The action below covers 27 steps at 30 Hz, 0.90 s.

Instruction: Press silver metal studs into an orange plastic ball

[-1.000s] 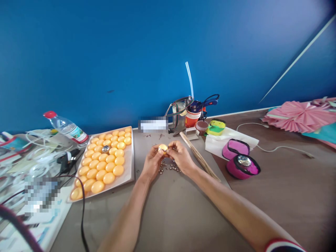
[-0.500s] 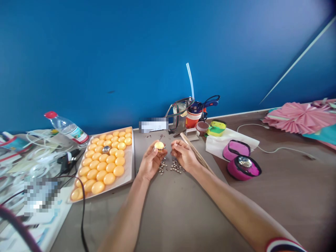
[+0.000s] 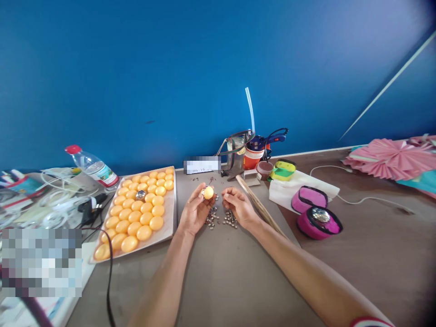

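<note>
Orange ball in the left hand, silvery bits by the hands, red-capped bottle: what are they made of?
Orange ball: probably glossy plastic; smooth, evenly coloured, with a bright sheen.
Silvery bits: metal or metal-coated, shiny by their glints; too small to settle.
Bottle: likely clear plastic; see-through wall, glossy red cap.

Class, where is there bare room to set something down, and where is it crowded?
Bare: grey surface between the forearms, nearer than the beads; brown desk right of the pink bands. Crowded: tray of domes, clutter at far left.
</note>
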{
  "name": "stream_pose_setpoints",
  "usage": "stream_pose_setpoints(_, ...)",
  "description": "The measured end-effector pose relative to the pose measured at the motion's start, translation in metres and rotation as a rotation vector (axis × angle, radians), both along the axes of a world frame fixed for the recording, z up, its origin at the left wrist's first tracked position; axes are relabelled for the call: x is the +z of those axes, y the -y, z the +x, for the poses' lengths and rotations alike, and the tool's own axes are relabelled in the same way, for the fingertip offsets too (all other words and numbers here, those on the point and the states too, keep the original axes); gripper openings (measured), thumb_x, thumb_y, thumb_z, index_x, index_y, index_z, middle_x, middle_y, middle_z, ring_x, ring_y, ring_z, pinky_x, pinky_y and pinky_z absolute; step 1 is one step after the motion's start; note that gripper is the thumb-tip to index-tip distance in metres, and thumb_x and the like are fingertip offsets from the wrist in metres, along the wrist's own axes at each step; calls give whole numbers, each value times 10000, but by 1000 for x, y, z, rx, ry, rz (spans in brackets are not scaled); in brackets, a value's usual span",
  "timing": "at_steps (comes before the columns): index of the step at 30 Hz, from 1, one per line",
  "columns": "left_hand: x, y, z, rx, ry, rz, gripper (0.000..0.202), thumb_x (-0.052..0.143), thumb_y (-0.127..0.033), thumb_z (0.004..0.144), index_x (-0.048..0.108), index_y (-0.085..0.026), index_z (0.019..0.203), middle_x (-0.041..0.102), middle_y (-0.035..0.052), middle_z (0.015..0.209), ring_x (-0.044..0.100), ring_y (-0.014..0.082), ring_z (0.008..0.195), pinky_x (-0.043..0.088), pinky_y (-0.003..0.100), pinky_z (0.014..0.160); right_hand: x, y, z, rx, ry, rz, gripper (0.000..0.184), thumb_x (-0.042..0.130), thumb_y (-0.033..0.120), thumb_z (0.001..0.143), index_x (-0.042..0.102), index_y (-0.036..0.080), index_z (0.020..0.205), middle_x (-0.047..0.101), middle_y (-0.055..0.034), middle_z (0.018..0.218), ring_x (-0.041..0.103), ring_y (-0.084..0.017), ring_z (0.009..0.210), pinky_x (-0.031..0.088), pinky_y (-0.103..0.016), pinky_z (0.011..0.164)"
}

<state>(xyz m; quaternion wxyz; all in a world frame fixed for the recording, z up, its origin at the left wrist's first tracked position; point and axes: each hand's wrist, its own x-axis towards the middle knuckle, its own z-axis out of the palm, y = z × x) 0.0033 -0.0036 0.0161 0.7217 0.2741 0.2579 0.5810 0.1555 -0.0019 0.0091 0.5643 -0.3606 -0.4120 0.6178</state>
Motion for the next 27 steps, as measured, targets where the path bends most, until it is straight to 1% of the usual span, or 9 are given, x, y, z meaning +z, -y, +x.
stream_pose_setpoints(3,1,2,2,-20,-24,12,382,689,-188,697,602,-233,1066,669,57,1015,624,162,865,439,315,827,-3,0,-1,-6,103,46,209,616,359,703,563,184,804,465,48,566,399,-91,493,302,-232,492)
stream_pose_setpoints(6,2,3,4,-37,-41,29,432,704,-178,684,579,-240,1093,660,49,1024,615,159,888,434,308,829,-4,2,-3,-33,236,127,240,601,352,723,572,191,899,498,24,671,428,-102,543,353,-241,514)
stream_pose_setpoints(8,1,4,5,-40,-35,44,446,712,-159,671,578,-238,1089,653,45,1035,608,161,908,428,313,846,-4,5,-3,-51,313,208,277,577,322,749,561,202,998,517,-3,779,464,-113,606,407,-254,570)
stream_pose_setpoints(11,-1,3,5,-29,-28,65,441,709,-133,666,585,-237,1077,643,37,1052,596,155,928,423,305,857,-1,10,-3,-84,460,368,379,526,245,784,500,228,1162,508,-51,959,496,-125,685,461,-297,680)
stream_pose_setpoints(15,-3,2,5,-40,-46,88,429,705,-113,661,597,-222,1061,633,37,1047,587,153,925,429,287,839,2,15,-3,-85,646,548,449,476,153,796,469,253,1234,465,-94,1093,520,-154,799,476,-354,784)
stream_pose_setpoints(19,-2,4,7,-61,-59,85,398,711,-128,661,609,-205,1037,632,47,1046,594,158,919,435,283,831,1,16,-2,-88,735,606,487,467,134,794,460,281,1258,480,-102,1126,527,-187,861,482,-385,792)
stream_pose_setpoints(22,1,5,6,-87,-48,53,405,696,-208,700,585,-213,1090,647,63,1026,614,184,919,442,319,837,-1,16,-3,-168,767,618,537,484,148,780,405,256,1301,455,-122,1196,523,-214,920,473,-407,814)
stream_pose_setpoints(24,2,4,6,-80,-24,34,428,673,-263,728,557,-227,1138,655,73,1021,626,191,897,451,345,835,-1,16,-2,-224,766,597,533,479,155,783,386,235,1301,442,-131,1206,534,-196,865,472,-405,819)
stream_pose_setpoints(27,2,2,3,-25,27,3,405,629,-303,767,546,-228,1156,669,74,979,632,160,807,469,335,813,-3,14,-1,-265,782,573,424,451,147,798,452,217,1216,476,-119,1134,534,-168,766,475,-384,806)
